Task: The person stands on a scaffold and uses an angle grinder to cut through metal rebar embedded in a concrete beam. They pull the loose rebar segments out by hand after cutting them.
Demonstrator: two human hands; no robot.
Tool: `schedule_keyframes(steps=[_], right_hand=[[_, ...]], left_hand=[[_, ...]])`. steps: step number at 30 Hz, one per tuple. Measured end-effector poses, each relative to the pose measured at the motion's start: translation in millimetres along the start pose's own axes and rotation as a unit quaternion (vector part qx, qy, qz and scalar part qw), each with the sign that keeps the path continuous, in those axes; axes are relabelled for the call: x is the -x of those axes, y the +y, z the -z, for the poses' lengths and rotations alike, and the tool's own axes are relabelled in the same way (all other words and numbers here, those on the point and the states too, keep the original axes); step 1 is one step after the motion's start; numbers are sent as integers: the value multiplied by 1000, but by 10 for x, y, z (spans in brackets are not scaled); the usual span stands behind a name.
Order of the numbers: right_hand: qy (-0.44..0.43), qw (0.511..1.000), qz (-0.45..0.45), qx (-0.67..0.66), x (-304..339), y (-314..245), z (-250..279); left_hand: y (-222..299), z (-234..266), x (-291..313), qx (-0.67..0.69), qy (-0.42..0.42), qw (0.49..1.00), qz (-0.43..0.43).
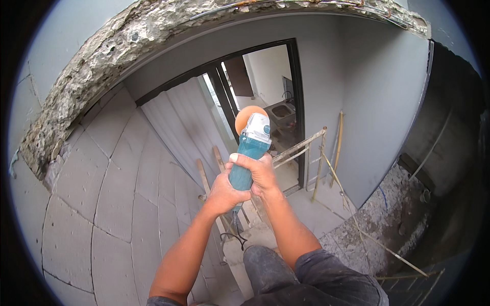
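Note:
Both my hands are wrapped round an angle grinder [247,149] with a teal body and a silver-grey head. My left hand [224,192] grips the rear of its body from the left. My right hand [261,172] closes on it from the right, thumb lying across the top. An orange disc [248,118] sits at the far end of the tool; whether it spins I cannot tell. A dark cord [236,230] hangs from the back end, toward my knee. The grinder is held up in the air, its disc apart from the walls.
Overhead curves a rough, broken concrete edge [109,53] with exposed bars. A block wall [115,204] stands left, a grey wall [388,97] right. Ahead is a dark-framed doorway [301,112] with a pale curtain [178,120]. Wooden poles [337,148] and rubble [375,219] lie below right.

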State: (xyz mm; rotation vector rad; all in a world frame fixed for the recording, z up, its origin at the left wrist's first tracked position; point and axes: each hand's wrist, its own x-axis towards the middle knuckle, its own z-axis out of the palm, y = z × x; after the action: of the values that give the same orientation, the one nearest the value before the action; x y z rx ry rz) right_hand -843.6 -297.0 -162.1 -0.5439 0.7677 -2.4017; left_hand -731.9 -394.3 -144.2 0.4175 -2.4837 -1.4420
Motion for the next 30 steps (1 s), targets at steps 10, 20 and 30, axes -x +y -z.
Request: schedule_keyframes(steps=[10, 20, 30], right_hand=[[-19, 991, 130, 11, -1149, -946, -295], [-36, 980, 190, -50, -1991, -1833, -618], [-42, 976, 203, -64, -2278, -2024, -728]], left_hand=[[1106, 264, -1068, -54, 48, 992, -107], [2133, 497, -1818, -195, 53, 962, -186], [2382, 643, -2157, -254, 34, 954, -154]])
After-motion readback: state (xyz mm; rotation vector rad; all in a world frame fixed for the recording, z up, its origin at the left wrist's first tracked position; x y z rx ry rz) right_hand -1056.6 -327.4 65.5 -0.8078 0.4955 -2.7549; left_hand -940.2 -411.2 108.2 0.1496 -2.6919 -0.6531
